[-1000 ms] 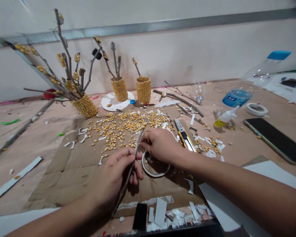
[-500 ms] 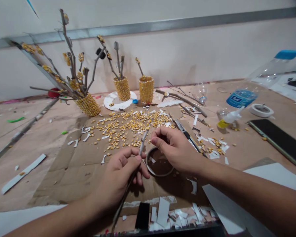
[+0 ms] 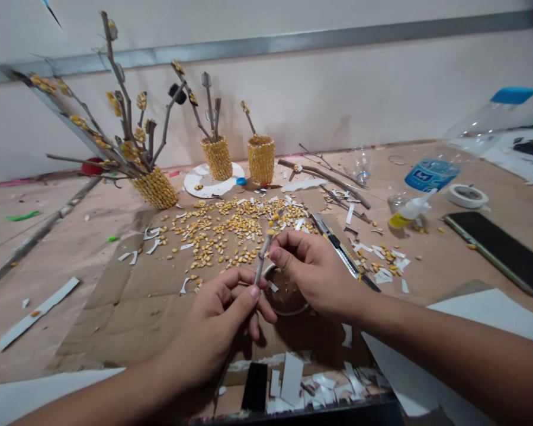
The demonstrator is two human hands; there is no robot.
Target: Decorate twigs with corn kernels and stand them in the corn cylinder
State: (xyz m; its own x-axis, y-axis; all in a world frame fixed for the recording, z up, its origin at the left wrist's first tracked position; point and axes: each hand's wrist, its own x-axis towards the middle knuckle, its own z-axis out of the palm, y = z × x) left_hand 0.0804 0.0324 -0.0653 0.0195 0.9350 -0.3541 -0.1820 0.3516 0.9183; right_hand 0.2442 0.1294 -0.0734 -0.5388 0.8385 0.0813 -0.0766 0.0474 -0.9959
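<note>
My left hand [image 3: 220, 322] is closed around a thin grey twig [image 3: 262, 257], pinching it between thumb and forefinger. The twig points up and away, and a yellow corn kernel sits at its tip. My right hand [image 3: 313, 272] pinches the same twig a little higher, fingers curled. Under both hands a tape roll [image 3: 288, 296] lies flat on brown cardboard [image 3: 128, 307]. Loose corn kernels [image 3: 231, 228] are scattered just beyond my hands.
Three corn-covered cups with decorated branches [image 3: 155, 186] stand at the back. A yellow utility knife [image 3: 342, 248] lies right of my hand. A glue bottle [image 3: 411, 210], plastic water bottle [image 3: 466, 142], tape roll [image 3: 466, 195] and phone [image 3: 501, 251] sit at right. White paper scraps [image 3: 302, 381] lie near me.
My right hand rose from the tape roll and closed on the upper part of the twig. The twig tilted slightly more upright in my left hand.
</note>
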